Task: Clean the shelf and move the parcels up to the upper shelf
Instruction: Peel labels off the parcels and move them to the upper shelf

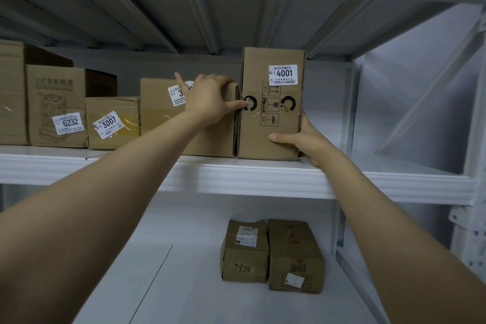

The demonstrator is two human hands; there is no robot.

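White upper shelf (263, 176) | right hand (307, 141) grips lower corner of tall box (271, 118) standing on it | left hand (210, 100) curls over wide box (163, 118) beside, thumb (236, 105) touching tall box | lower shelf (184, 284) below hands: two parcels (246, 252).

Parcel (271, 126) between left hand (210, 100), right hand (309, 139)

The left hand (210, 100) is covering most of the middle box's label (175, 96); the leftmost box (11, 92) is running off the left edge.
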